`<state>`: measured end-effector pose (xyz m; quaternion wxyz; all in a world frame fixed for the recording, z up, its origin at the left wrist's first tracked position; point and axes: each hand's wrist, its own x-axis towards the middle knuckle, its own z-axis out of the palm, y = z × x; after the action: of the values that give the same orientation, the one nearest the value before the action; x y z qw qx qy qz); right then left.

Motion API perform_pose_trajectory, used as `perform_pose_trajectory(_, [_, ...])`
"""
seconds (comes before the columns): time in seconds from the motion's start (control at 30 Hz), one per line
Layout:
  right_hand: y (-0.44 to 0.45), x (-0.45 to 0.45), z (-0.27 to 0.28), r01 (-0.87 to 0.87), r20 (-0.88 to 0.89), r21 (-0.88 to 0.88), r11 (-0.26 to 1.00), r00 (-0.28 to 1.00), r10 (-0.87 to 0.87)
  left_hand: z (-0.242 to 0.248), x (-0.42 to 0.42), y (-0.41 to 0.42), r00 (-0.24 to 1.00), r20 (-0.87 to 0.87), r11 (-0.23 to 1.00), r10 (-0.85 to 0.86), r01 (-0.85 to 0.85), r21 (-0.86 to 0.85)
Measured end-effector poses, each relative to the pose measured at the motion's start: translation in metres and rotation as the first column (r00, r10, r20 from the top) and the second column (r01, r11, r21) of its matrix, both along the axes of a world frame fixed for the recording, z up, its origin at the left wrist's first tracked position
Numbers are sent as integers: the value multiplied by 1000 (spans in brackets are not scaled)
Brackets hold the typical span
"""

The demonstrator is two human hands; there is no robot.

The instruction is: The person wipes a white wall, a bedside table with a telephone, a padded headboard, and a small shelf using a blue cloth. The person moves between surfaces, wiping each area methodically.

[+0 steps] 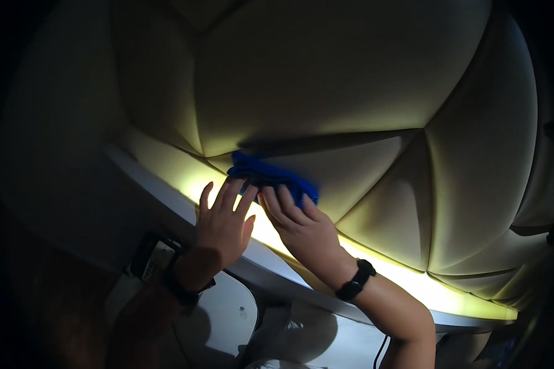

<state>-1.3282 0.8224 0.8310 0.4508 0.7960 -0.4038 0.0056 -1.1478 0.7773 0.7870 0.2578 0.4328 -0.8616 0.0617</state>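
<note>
A folded blue cloth [277, 177] lies against the lower edge of a padded, upholstered panel [314, 83], just above a glowing yellow-white light strip [383, 265]. My right hand [300, 219] has its fingers curled on the cloth's lower right edge, gripping it. My left hand [224, 221] is spread over the strip, its fingertips at the cloth's lower left edge; its fingers are apart and do not close on the cloth. Each wrist wears a black band.
A pale curved ledge [277, 265] runs below the light strip. Under it are a white rounded surface [226, 313] and a dark-framed device with buttons [154, 260], partly behind my left wrist. A thin black cable [381, 350] hangs near my right forearm. The surroundings are dark.
</note>
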Motion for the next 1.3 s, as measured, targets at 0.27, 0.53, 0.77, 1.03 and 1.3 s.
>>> perform_pose_trajectory(0.27, [-15,12,-2,-56,-54,124,991,997,63,-3,10,-1,1000,4,993,28,-28,118])
perform_pose_trajectory(0.53, [50,-53,15,36,-28,110,993,999,-33,-10,-53,51,969,-183,985,-168,174,17])
perform_pose_trajectory(0.77, [61,-71,87,93,170,-92,991,982,-76,56,-94,44,880,-382,952,-283,211,-220])
perform_pose_trajectory(1.03, [35,-50,42,-32,196,-92,995,979,49,27,-56,27,923,-303,961,-238,179,-209])
perform_pose_trajectory(1.3, [4,-21,32,-33,32,-165,986,999,38,12,-38,12,954,-273,988,-124,94,-122])
